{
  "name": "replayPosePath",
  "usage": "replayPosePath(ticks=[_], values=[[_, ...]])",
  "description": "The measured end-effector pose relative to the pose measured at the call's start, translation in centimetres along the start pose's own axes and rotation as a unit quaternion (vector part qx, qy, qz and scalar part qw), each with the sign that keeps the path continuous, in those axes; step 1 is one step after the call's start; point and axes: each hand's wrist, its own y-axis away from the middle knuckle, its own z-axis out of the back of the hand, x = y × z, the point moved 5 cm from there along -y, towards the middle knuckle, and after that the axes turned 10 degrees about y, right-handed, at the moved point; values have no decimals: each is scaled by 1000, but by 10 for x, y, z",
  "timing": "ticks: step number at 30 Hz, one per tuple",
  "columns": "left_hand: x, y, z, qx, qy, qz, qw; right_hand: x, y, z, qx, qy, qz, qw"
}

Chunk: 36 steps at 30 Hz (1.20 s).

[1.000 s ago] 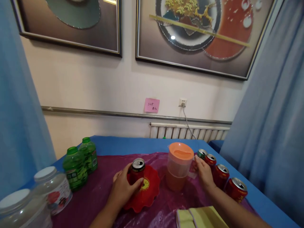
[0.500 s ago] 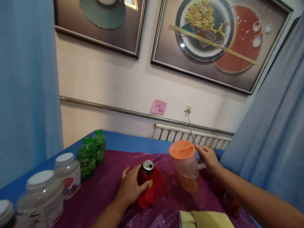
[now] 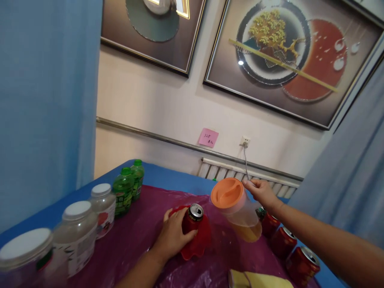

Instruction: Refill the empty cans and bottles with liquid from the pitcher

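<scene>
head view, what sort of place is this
Likely an ordinary indoor room, perhaps curtained off: framed pictures on the wall, a radiator below a socket, blue curtains at both sides, and a cloth-covered table where the left hand grips a can and the right hand tilts a pitcher.

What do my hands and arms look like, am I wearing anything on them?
Both are bare. The left hand and the right hand wear no gloves, and no ring, watch or bracelet shows on either. The forearms are uncovered too, with no sleeve in view up to the picture's edge.
</scene>
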Motion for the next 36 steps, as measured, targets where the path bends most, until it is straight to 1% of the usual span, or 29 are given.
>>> replayPosePath(ticks=[3, 9, 16, 26, 36], values=[[-1, 0, 0, 3, 7, 7, 1000, 6, 0, -6, 1, 17, 25, 1000], [-1, 2, 1, 2, 13, 9, 1000, 17, 3, -18, 38, 30, 49, 998], [1, 3, -1, 8, 13, 13, 1000, 19, 1, -24, 40, 29, 74, 996], [5, 4, -3, 2, 22, 1, 1000, 14, -2, -33, 40, 50, 75, 995], [2, 5, -2, 2, 22, 13, 1000, 22, -2, -35, 42, 74, 86, 993]])
